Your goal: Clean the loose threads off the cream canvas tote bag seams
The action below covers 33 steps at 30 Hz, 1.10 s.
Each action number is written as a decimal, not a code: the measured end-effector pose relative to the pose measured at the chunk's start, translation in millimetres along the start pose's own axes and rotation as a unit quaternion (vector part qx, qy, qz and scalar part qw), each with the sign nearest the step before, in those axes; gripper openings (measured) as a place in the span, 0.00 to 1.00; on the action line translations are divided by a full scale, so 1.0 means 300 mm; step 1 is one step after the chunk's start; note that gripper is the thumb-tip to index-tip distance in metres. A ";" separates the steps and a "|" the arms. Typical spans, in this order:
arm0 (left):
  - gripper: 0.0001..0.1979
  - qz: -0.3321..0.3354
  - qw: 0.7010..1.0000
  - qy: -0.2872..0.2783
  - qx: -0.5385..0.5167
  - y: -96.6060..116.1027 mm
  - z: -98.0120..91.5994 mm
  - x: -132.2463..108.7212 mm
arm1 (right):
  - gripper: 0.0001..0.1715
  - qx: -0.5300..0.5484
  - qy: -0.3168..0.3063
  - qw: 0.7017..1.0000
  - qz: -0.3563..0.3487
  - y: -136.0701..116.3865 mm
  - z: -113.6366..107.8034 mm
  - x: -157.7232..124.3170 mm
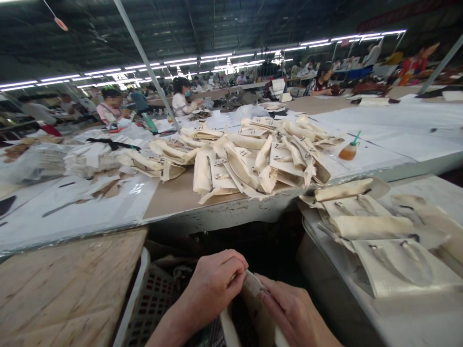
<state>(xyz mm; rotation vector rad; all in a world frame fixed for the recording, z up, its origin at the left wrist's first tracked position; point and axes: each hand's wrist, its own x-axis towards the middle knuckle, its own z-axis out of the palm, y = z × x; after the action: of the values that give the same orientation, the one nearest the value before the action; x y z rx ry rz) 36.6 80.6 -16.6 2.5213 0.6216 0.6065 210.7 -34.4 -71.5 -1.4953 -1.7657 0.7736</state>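
Low in front of me, both hands grip one cream bag piece that hangs down toward my lap. My left hand is closed, its fingers pinching the upper edge of the piece. My right hand presses its thumb and fingers on the other side of the same edge. Most of the piece is hidden by my hands and the lower frame edge. Beyond them on the worktable lies a heap of similar cream bag pieces with dark hardware. More cream bag pieces with handles overlap on the side table at right.
A plastic basket stands left of my hands, beside a brown board. The long worktable crosses ahead. On it are a squeeze bottle with amber liquid and wrapped stacks. Several people work farther back.
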 end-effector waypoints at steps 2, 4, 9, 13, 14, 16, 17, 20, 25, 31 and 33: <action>0.09 0.004 1.000 0.004 -0.002 -0.001 0.002 0.000 | 0.21 0.000 -0.004 1.000 0.000 -0.001 -0.001 0.001; 0.09 0.006 1.000 0.007 -0.007 -0.002 0.004 -0.002 | 0.21 -0.002 -0.021 1.000 0.001 -0.007 -0.010 0.001; 0.10 -0.014 0.999 0.006 -0.030 0.003 0.001 -0.009 | 0.19 -0.022 -0.098 0.995 0.019 -0.051 -0.061 0.024; 0.12 -0.109 0.994 -0.012 -0.030 0.015 0.005 -0.015 | 0.09 -0.001 -0.110 0.994 0.021 -0.086 -0.069 0.072; 0.12 -0.141 0.989 -0.015 -0.030 0.019 0.006 -0.015 | 0.10 0.000 -0.105 0.994 0.025 -0.089 -0.062 0.084; 0.13 -0.191 0.981 -0.013 -0.040 0.024 0.008 -0.016 | 0.10 -0.024 -0.086 0.996 0.029 -0.088 -0.041 0.104; 0.12 -0.205 0.977 -0.011 -0.055 0.026 0.008 -0.017 | 0.10 -0.043 -0.077 0.996 0.027 -0.083 -0.030 0.111; 0.10 -0.233 0.964 -0.020 -0.125 0.031 0.002 -0.023 | 0.14 -0.085 -0.058 0.995 0.012 -0.063 -0.008 0.120; 0.14 -0.293 0.946 -0.047 -0.132 0.040 -0.022 -0.021 | 0.15 -0.062 -0.035 0.997 0.022 -0.037 -0.012 0.127; 0.03 -0.327 0.939 -0.051 -0.093 0.045 -0.025 -0.010 | 0.20 -0.030 -0.023 0.999 0.033 -0.027 -0.019 0.137; 0.04 -0.321 0.943 -0.046 -0.081 0.042 -0.021 -0.013 | 0.21 -0.035 -0.020 0.999 0.034 -0.024 -0.017 0.136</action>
<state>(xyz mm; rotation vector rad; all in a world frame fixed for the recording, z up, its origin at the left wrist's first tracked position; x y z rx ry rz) 34.3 70.9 -6.1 2.0061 1.2258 0.2779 206.6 4.8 -57.7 -1.6031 -1.7966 0.7868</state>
